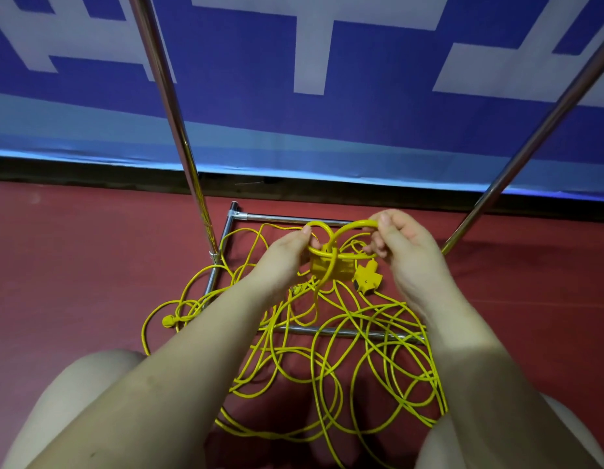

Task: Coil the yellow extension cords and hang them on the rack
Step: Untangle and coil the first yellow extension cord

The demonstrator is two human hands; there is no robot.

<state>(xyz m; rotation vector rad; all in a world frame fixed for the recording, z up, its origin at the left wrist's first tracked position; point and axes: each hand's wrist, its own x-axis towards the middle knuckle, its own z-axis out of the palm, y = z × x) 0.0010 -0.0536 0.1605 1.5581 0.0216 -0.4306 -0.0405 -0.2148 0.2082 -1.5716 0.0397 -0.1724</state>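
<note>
A tangle of yellow extension cords lies spread on the red floor across the base of a metal rack. My left hand grips a small bundle of cord loops with a yellow socket block hanging under it. My right hand pinches a loop of the same cord and holds it raised just to the right. A yellow multi-outlet head lies below my right hand. A yellow plug rests on the floor at the left.
Two slanted metal poles of the rack, the left pole and the right pole, rise on either side of my hands. A blue and white banner covers the wall behind. My bare knees fill the bottom corners.
</note>
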